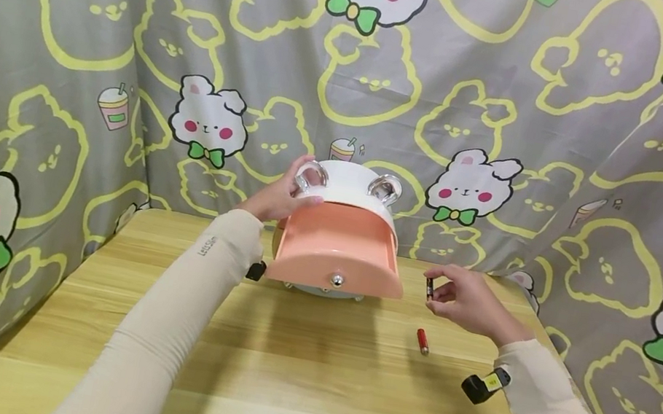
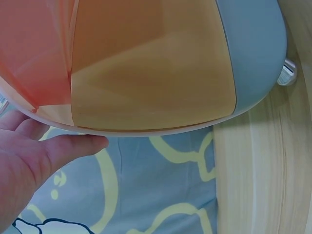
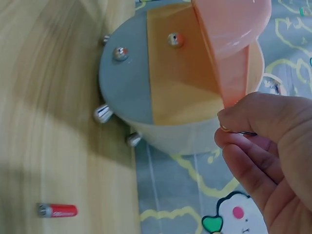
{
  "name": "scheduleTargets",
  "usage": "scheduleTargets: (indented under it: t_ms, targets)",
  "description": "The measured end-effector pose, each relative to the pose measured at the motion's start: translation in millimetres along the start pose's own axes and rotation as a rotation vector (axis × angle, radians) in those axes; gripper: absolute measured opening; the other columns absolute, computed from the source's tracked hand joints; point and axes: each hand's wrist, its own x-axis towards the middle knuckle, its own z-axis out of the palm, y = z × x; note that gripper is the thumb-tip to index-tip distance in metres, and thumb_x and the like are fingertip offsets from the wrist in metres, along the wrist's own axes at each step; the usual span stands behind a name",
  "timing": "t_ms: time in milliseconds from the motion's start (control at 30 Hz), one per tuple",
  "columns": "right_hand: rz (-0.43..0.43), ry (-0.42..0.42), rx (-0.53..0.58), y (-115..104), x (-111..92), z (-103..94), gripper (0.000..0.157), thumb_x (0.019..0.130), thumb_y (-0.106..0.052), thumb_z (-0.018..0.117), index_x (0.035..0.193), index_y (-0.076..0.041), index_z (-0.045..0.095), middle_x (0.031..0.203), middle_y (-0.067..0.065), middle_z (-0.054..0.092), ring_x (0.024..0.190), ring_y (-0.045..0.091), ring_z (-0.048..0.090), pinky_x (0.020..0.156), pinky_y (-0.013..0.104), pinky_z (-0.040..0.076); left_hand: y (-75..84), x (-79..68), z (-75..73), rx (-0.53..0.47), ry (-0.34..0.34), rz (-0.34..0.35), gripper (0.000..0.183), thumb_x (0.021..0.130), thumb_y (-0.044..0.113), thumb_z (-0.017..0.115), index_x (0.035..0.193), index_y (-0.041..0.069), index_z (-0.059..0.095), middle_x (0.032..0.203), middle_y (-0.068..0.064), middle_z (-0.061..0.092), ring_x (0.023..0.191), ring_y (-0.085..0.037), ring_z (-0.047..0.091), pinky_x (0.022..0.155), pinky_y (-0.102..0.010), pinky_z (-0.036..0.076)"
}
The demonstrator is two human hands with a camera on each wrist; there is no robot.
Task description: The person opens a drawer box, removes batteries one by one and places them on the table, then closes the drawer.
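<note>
A small round-sided drawer box (image 1: 346, 180) with a white shell and silver ear-shaped loops stands on the table. Its top pink drawer (image 1: 337, 267) with a silver knob is pulled out. My left hand (image 1: 281, 192) rests against the box's upper left side, thumb along the white rim by one ear. In the left wrist view that thumb lies straight beside the rim. To the right of the drawer, my right hand (image 1: 468, 301) pinches a small black battery (image 1: 429, 288) between thumb and fingertips, above the table. A red battery (image 1: 422, 341) with a silver end lies below it on the wood.
Below the pink drawer, the right wrist view shows an orange drawer (image 3: 183, 73) and a blue-grey one (image 3: 127, 80), both pushed in, and short silver feet (image 3: 103, 113). The wooden table (image 1: 285, 391) ends at a patterned curtain (image 1: 377, 60) behind and at both sides.
</note>
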Motion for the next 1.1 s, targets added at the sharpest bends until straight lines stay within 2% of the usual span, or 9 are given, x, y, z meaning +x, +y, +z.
scheduleTargets:
  t_ms: [167,400,667,933,1100]
  targets:
    - [0.024,-0.006,0.036,14,-9,5.2,0.042,0.079,0.008,0.072,0.118,0.006,0.058,0.105,0.015,0.061,0.081,0.015,0.066,0.066,0.027,0.055,-1.1,0.5,0.3,0.0,-0.001,-0.001,0.091,0.086,0.048,0.07,0.15,0.045,0.005,0.134,-0.027,0.044,0.112,-0.035,0.051,0.101,-0.052,0.037]
    - [0.087,-0.02,0.06,33,-17,14.8,0.044,0.079,0.008,0.072,0.12,0.007,0.058,0.104,0.015,0.062,0.081,0.015,0.067,0.066,0.027,0.056,-1.2,1.5,0.8,-0.024,0.0,0.01,0.092,0.087,0.045,0.07,0.151,0.043,0.005,0.142,-0.029,0.039,0.122,-0.036,0.049,0.104,-0.049,0.036]
    - [0.14,-0.032,0.057,54,-24,25.1,0.046,0.079,0.004,0.075,0.121,0.009,0.057,0.094,0.01,0.066,0.082,0.017,0.066,0.066,0.027,0.055,-0.1,0.5,-0.1,-0.003,0.005,0.015,0.091,0.088,0.044,0.069,0.152,0.04,0.004,0.137,-0.03,0.044,0.117,-0.036,0.052,0.103,-0.048,0.037]
    - [0.14,-0.016,0.079,68,-30,32.1,0.044,0.078,0.006,0.073,0.119,0.009,0.058,0.116,0.024,0.06,0.083,0.018,0.067,0.065,0.027,0.055,4.8,0.3,-2.1,-0.015,-0.016,0.012,0.091,0.089,0.043,0.069,0.152,0.038,0.003,0.138,-0.03,0.041,0.119,-0.036,0.05,0.101,-0.049,0.039]
    - [0.16,-0.028,0.087,77,-33,37.9,0.043,0.078,0.008,0.072,0.119,0.01,0.058,0.123,0.031,0.055,0.083,0.018,0.066,0.065,0.027,0.054,6.1,-1.2,-1.5,-0.027,-0.028,-0.003,0.09,0.089,0.042,0.069,0.151,0.04,0.003,0.127,-0.03,0.051,0.109,-0.034,0.056,0.096,-0.047,0.043]
